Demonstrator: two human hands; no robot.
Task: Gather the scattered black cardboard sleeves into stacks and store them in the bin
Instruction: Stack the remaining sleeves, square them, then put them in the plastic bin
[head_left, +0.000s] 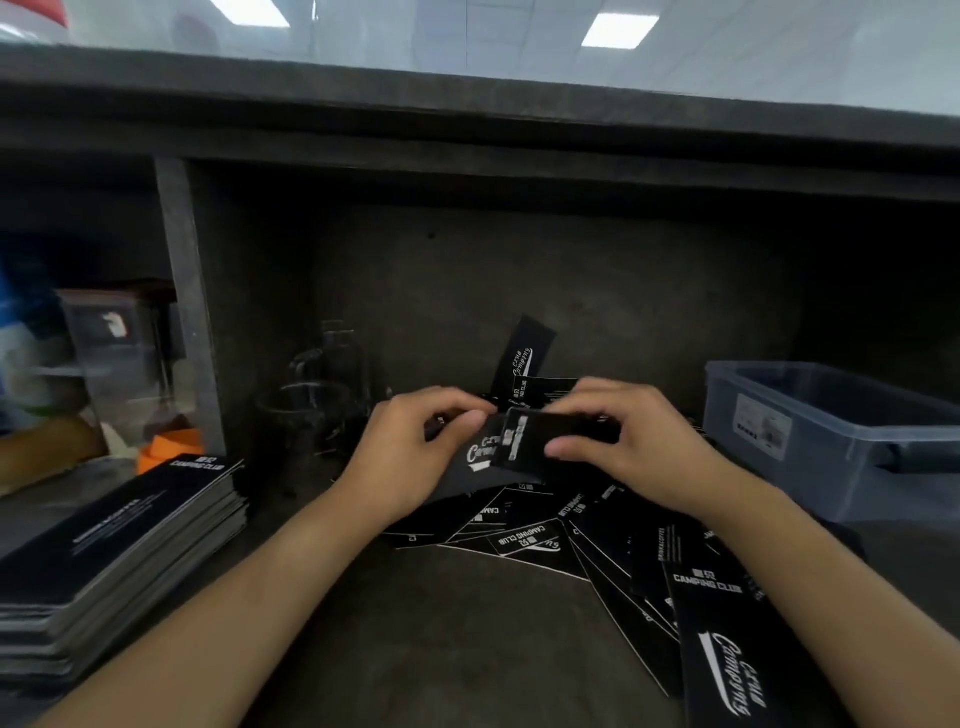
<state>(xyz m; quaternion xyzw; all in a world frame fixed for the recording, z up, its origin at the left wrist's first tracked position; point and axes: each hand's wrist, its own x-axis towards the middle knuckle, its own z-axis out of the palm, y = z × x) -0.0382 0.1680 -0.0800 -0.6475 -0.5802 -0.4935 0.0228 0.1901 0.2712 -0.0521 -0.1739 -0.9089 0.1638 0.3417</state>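
Note:
Black cardboard sleeves with white "Camping Club" print lie scattered (613, 540) across the dark counter in front of me and to my right. One sleeve (524, 348) leans upright against the back wall. My left hand (415, 447) and my right hand (623, 436) both grip a small bunch of sleeves (511, 447) held just above the pile, left hand on its left end, right hand on its right end. A neat tall stack of sleeves (119, 545) sits at the left. The translucent grey-blue bin (841, 436) stands at the right, beyond my right hand.
Clear glass mugs and a jar (322, 395) stand behind my left hand. A clear plastic container (119, 358) and an orange object (171, 452) sit in the left compartment behind a grey divider post (187, 301). A shelf overhangs the counter.

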